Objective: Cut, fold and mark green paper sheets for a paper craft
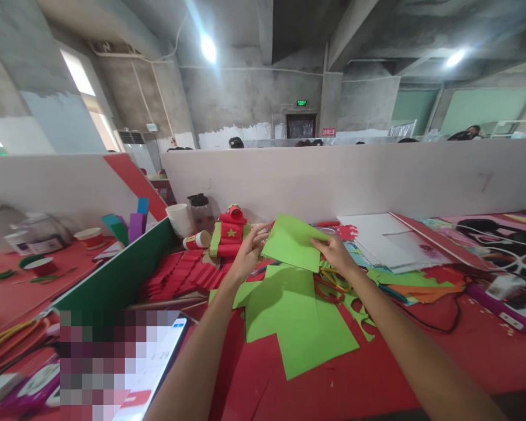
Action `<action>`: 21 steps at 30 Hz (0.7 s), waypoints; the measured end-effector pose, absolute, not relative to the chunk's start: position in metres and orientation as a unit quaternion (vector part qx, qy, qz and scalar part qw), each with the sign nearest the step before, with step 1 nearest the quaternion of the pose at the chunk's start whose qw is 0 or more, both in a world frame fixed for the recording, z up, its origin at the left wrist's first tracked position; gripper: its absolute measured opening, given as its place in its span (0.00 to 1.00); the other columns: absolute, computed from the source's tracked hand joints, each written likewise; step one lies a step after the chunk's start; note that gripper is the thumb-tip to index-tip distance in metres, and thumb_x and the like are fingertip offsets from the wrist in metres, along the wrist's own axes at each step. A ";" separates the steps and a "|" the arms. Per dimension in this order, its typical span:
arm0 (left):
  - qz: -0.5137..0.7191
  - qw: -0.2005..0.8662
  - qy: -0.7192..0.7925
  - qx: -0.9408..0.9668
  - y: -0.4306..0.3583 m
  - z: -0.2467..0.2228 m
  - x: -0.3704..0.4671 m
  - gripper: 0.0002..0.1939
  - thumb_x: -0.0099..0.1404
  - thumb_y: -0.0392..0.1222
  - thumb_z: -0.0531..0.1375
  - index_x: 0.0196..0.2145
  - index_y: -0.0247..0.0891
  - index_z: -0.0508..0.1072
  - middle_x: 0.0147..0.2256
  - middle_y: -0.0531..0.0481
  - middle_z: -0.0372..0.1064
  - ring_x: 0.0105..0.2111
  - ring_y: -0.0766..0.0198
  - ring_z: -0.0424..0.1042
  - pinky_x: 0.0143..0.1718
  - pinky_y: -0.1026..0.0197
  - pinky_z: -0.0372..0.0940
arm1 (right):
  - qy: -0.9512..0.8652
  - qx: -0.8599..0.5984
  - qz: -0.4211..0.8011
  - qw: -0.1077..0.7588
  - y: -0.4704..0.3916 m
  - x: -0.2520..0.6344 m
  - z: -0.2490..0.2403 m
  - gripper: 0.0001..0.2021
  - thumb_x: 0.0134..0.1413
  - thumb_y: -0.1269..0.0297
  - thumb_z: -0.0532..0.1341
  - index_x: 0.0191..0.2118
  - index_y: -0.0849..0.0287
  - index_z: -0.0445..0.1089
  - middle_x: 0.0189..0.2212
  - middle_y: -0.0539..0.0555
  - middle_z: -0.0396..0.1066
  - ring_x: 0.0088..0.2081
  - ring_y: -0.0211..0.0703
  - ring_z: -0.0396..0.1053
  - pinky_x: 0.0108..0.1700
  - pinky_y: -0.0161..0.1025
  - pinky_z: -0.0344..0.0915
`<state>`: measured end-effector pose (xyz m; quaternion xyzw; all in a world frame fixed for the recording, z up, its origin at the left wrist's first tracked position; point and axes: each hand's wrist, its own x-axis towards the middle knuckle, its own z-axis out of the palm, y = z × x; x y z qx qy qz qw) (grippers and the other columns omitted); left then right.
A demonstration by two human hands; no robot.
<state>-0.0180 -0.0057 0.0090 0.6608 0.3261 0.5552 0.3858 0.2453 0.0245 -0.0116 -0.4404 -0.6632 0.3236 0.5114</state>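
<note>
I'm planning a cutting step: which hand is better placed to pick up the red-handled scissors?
Probably the right hand: the scissors lie just below it in view, while the left hand is farther away, across the green sheet. The right would first need to release it.

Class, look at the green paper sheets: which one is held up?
The raised green sheet, pinched at its right side by the right hand. The other green sheets lie below it, spread over the red table.
</note>
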 end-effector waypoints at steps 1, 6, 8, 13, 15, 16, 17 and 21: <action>0.544 0.384 0.320 0.674 -0.007 0.011 -0.018 0.24 0.61 0.43 0.59 0.56 0.43 0.67 0.56 0.41 0.65 0.53 0.53 0.67 0.34 0.62 0.70 | -0.650 -0.434 0.349 0.516 0.026 0.246 -0.013 0.17 0.51 0.49 0.64 0.26 0.60 0.73 0.18 0.50 0.67 0.18 0.38 0.61 0.21 0.36 0.60; 0.492 0.378 0.322 0.715 -0.014 0.017 -0.015 0.20 0.55 0.39 0.63 0.47 0.40 0.75 0.55 0.42 0.66 0.54 0.50 0.66 0.44 0.54 0.71 | -0.641 -0.408 0.422 0.495 0.031 0.251 -0.018 0.20 0.50 0.48 0.65 0.36 0.63 0.75 0.25 0.53 0.73 0.22 0.39 0.65 0.24 0.35 0.62; 0.494 0.373 0.333 0.711 -0.015 0.017 -0.012 0.11 0.57 0.43 0.64 0.38 0.38 0.78 0.51 0.41 0.70 0.53 0.50 0.68 0.45 0.54 0.70 | -0.662 -0.403 0.412 0.480 0.029 0.251 -0.016 0.21 0.51 0.48 0.64 0.40 0.63 0.75 0.27 0.53 0.74 0.23 0.38 0.64 0.24 0.34 0.61; 0.504 0.412 0.378 0.659 -0.014 0.014 -0.011 0.17 0.58 0.55 0.64 0.35 0.37 0.76 0.44 0.43 0.73 0.44 0.54 0.73 0.45 0.54 0.70 | -0.723 -0.353 0.398 0.440 0.018 0.249 -0.008 0.21 0.56 0.56 0.60 0.53 0.56 0.72 0.33 0.52 0.75 0.27 0.38 0.66 0.27 0.35 0.65; 0.504 0.415 0.405 0.640 -0.011 0.012 -0.013 0.19 0.57 0.56 0.65 0.32 0.36 0.75 0.37 0.44 0.74 0.39 0.56 0.74 0.44 0.55 0.71 | -0.734 -0.327 0.418 0.424 0.015 0.248 -0.008 0.21 0.55 0.62 0.58 0.54 0.53 0.72 0.37 0.52 0.76 0.29 0.39 0.68 0.30 0.37 0.68; 0.506 0.413 0.414 0.634 -0.009 0.010 -0.014 0.19 0.56 0.56 0.65 0.31 0.35 0.74 0.34 0.45 0.74 0.37 0.57 0.75 0.43 0.55 0.71 | -0.736 -0.315 0.429 0.420 0.014 0.247 -0.008 0.21 0.54 0.64 0.57 0.54 0.52 0.72 0.39 0.53 0.76 0.31 0.40 0.69 0.32 0.38 0.69; 0.506 0.413 0.419 0.631 -0.007 0.009 -0.014 0.19 0.56 0.56 0.65 0.30 0.35 0.74 0.32 0.46 0.74 0.36 0.57 0.75 0.42 0.55 0.71 | -0.735 -0.304 0.440 0.416 0.013 0.247 -0.008 0.21 0.53 0.66 0.56 0.53 0.52 0.73 0.42 0.53 0.76 0.33 0.41 0.70 0.33 0.39 0.70; 0.511 0.410 0.428 0.623 -0.002 0.006 -0.015 0.19 0.57 0.54 0.64 0.33 0.33 0.75 0.34 0.43 0.76 0.35 0.56 0.76 0.38 0.56 0.70 | -0.721 -0.280 0.494 0.397 0.009 0.246 -0.006 0.19 0.53 0.65 0.54 0.47 0.52 0.77 0.52 0.55 0.71 0.42 0.46 0.72 0.37 0.43 0.73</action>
